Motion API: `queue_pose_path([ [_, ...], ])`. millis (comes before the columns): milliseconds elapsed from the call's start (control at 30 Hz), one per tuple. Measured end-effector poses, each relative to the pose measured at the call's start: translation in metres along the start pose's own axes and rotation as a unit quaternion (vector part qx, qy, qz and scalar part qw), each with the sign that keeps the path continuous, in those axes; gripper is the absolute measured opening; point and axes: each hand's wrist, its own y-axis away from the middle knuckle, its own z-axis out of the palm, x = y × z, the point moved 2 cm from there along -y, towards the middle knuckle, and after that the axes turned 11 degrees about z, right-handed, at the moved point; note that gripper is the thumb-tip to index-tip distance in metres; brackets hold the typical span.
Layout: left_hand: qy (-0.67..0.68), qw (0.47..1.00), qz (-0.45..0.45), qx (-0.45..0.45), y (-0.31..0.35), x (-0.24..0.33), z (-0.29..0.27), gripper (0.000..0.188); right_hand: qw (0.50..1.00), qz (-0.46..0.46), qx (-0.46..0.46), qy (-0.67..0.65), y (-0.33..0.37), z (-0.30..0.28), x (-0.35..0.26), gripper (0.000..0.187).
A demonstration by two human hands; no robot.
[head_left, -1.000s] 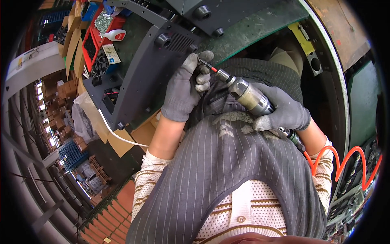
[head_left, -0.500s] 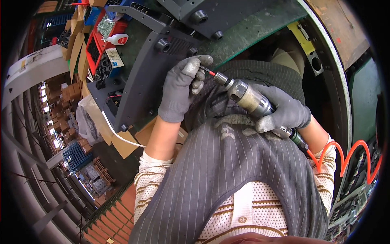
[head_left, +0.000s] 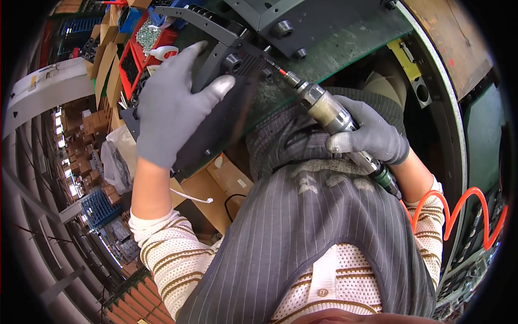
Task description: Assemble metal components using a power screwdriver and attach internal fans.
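My right hand (head_left: 372, 132), in a grey glove, is closed around an air screwdriver (head_left: 326, 110). The tool tilts up and to the left, and its thin bit with a red collar (head_left: 282, 71) reaches over the green table top. A small silvery piece, perhaps a screw, shows at the bit's tip. At the left, my gloved left hand (head_left: 168, 108) is open, thumb out and fingers reaching toward the bins, with nothing visible in it. It hovers over a dark grey metal housing (head_left: 226, 113) with round black feet and partly hides it.
Beyond my left hand are a red bin of small screws (head_left: 147, 36), a red bin of dark parts (head_left: 129, 67) and a white bottle (head_left: 163, 52). Another dark metal frame (head_left: 280, 27) lies at the back. An orange coiled hose (head_left: 458, 210) trails right; a white cable (head_left: 194, 198) hangs over cardboard.
My left hand has left the screwdriver's tip, moved left over the housing and opened. The screwdriver in my right hand has shifted slightly, its bit now higher. The housing has shifted slightly right in view.
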Motion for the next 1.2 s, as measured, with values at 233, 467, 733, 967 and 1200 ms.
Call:
queue_pose_path([
  [233,0.231,0.902,-0.178,-0.319,-0.015,-0.016,0.006,0.036,0.999,0.014,-0.003,-0.038,-0.003,0.003,-0.001,0.064],
  [467,0.233,0.897,-0.152,-0.343,-0.017,-0.02,0.005,0.038,0.999,0.012,0.04,0.003,-0.002,0.009,-0.014,0.058],
  [733,0.255,0.924,-0.067,-0.279,-0.01,-0.023,0.008,0.029,0.999,0.032,0.017,0.02,-0.002,0.007,-0.015,0.059],
  [967,0.058,0.992,-0.1,-0.041,-0.001,0.022,-0.027,0.03,0.999,0.01,0.039,-0.015,0.012,-0.001,-0.001,0.065],
  [1200,0.787,0.424,-0.435,-0.109,0.077,0.013,0.081,0.037,0.998,0.029,-0.013,-0.05,0.021,-0.006,0.009,0.071],
])
